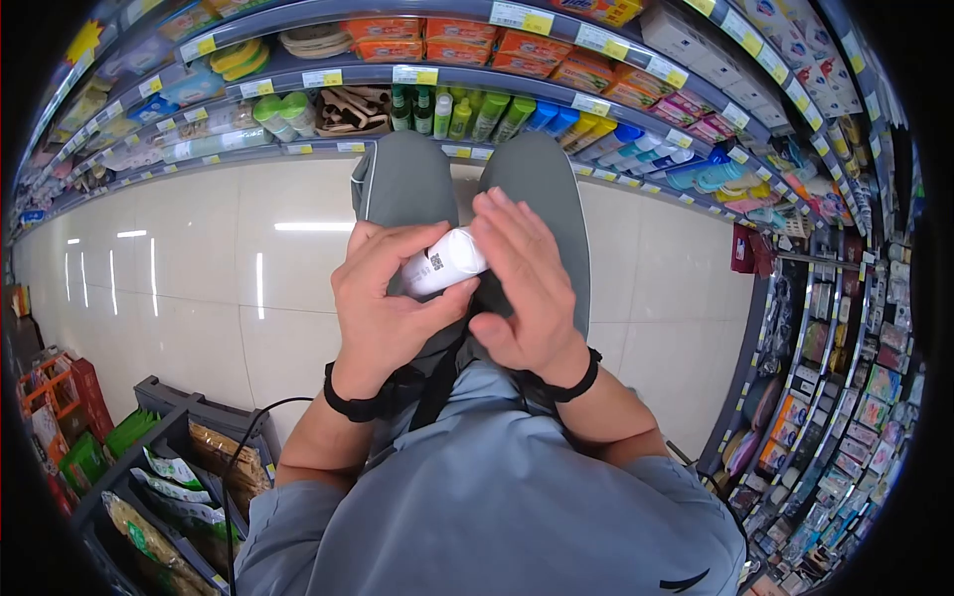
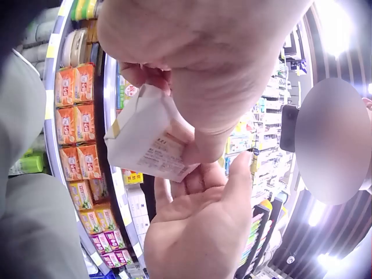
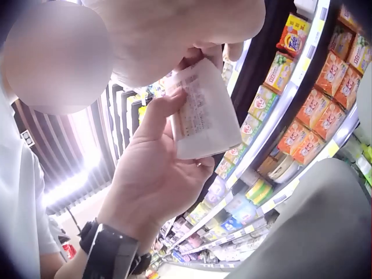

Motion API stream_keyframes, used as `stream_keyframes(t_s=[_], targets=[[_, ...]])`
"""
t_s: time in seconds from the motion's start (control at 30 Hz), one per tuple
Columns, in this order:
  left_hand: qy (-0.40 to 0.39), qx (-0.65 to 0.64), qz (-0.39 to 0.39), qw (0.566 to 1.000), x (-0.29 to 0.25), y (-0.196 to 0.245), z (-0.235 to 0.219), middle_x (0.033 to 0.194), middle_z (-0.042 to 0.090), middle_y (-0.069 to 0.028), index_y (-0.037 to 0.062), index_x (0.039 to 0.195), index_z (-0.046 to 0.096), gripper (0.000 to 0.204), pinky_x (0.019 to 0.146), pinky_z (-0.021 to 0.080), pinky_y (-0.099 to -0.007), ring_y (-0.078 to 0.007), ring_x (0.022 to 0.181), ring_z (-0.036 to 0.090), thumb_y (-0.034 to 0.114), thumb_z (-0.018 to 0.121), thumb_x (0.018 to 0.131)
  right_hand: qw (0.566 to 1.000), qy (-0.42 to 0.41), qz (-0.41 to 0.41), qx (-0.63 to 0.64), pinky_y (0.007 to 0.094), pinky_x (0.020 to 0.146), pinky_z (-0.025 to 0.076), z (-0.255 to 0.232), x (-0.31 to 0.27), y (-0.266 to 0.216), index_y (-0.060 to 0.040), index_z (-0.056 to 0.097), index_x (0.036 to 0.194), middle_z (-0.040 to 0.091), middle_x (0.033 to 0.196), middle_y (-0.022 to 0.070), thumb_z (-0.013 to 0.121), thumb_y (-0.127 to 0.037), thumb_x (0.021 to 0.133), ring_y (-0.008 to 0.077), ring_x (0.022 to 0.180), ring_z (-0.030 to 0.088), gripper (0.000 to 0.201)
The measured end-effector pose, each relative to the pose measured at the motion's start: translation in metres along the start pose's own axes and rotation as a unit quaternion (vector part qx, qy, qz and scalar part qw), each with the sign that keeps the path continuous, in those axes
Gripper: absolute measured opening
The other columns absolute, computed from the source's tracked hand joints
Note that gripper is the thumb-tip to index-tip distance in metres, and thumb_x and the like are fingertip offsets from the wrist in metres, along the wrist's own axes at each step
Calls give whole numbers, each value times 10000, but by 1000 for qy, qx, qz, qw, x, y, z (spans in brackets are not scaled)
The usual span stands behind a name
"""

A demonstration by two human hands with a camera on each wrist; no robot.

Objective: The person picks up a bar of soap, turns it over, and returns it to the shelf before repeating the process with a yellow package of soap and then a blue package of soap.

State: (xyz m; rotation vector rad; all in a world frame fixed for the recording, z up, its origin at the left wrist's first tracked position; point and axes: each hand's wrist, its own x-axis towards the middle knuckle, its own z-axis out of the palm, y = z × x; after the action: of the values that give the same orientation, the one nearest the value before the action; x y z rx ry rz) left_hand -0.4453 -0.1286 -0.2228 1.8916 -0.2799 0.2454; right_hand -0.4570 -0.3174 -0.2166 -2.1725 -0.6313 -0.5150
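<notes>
Above the lap, in the head view, my left hand (image 1: 380,290) grips a small white package (image 1: 429,274) between thumb and fingers. A square dark printed code shows on its side. Both wrist views show fine printed text on the white package (image 2: 136,139), on the face where the left thumb lies. My right hand (image 1: 532,283) is at the package's right end, its fingers extended and fingertips against that end, thumb held apart. In the right wrist view the left hand (image 3: 154,168) curls round the package (image 3: 215,113) from below.
Store shelves (image 1: 467,79) with orange soap packs (image 1: 462,45) and green bottles (image 1: 459,119) stand in front of the knees. More racks (image 1: 825,397) line the right side. A dark bin stand (image 1: 179,397) with packets is at the lower left, on a tiled floor (image 1: 199,248).
</notes>
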Motion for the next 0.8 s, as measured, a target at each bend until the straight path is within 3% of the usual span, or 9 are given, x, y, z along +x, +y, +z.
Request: stream_keyframes(t_s=[0.2, 0.33, 0.47, 0.53, 0.57, 0.63, 0.67, 0.73, 0.8], targets=[[0, -26, -12, 1000, -5, 0, -1, 997, 768, -60, 57, 1122, 771, 524, 786, 519, -311, -190, 864, 620, 111, 950, 633, 1000, 22, 6, -10, 554, 1128, 427, 2, -1, -7, 78, 628, 1361, 620, 1411, 270, 510, -576, 1041, 443, 1350, 582, 737], [-11, -45, -38, 998, -8, 0, -3, 976, 754, -60, 40, 1114, 769, 515, 757, 517, -289, -166, 861, 611, 117, 957, 641, 998, 3, -54, -18, 529, 1099, 465, -3, 1, -4, 82, 635, 1348, 631, 1396, 268, 548, -526, 1031, 438, 1326, 603, 692], [-77, -93, -38, 992, -12, -6, -9, 1029, 679, -58, -14, 1242, 687, 570, 839, 488, -295, -140, 929, 581, 86, 902, 723, 994, 21, 11, 110, 451, 1044, 524, 0, -8, 9, 87, 574, 1417, 640, 1372, 281, 620, -366, 1000, 413, 1257, 657, 617], [-32, -265, -88, 960, -13, -3, 1, 1114, 765, -107, -8, 1339, 631, 596, 799, 518, -266, -129, 897, 674, 112, 888, 816, 912, -3, 211, 352, 413, 1039, 523, 1, -16, 2, 83, 447, 1524, 652, 1346, 266, 646, -312, 992, 341, 1251, 665, 692], [-33, -266, -87, 960, -15, -4, 5, 1114, 765, -107, -8, 1339, 631, 596, 799, 518, -266, -129, 897, 674, 112, 888, 816, 885, 5, 244, 396, 379, 1034, 520, 7, -17, -4, 70, 318, 1596, 645, 1354, 234, 663, -263, 990, 285, 1260, 647, 772], [18, -303, -160, 939, -17, -7, 14, 1223, 745, -137, -25, 1432, 531, 586, 858, 534, -271, -155, 1000, 715, 92, 796, 923, 880, 38, 262, 395, 383, 1051, 509, 17, -14, -17, 70, 299, 1602, 629, 1375, 226, 673, -254, 987, 278, 1280, 630, 790], [17, -305, -159, 939, -15, -4, 19, 1223, 745, -137, -25, 1432, 531, 586, 858, 534, -271, -155, 1000, 715, 92, 796, 923, 872, 70, 280, 395, 388, 1068, 497, 19, -12, -20, 70, 280, 1609, 613, 1396, 217, 682, -245, 983, 271, 1300, 612, 808], [40, -279, -154, 947, -13, 0, 27, 1285, 718, -159, -24, 1460, 508, 552, 916, 544, -295, -193, 1111, 712, 75, 736, 968, 888, 56, 258, 377, 405, 1110, 460, 20, -12, -16, 76, 257, 1613, 563, 1461, 245, 699, -287, 976, 313, 1350, 583, 856], [15, -282, -138, 949, -16, -5, 22, 1328, 690, -168, -42, 1486, 488, 584, 960, 546, -319, -195, 1152, 695, 121, 734, 982, 959, 18, 136, 248, 424, 1136, 434, 13, -5, -17, 84, 256, 1608, 529, 1498, 272, 702, -370, 967, 389, 1381, 556, 903]])
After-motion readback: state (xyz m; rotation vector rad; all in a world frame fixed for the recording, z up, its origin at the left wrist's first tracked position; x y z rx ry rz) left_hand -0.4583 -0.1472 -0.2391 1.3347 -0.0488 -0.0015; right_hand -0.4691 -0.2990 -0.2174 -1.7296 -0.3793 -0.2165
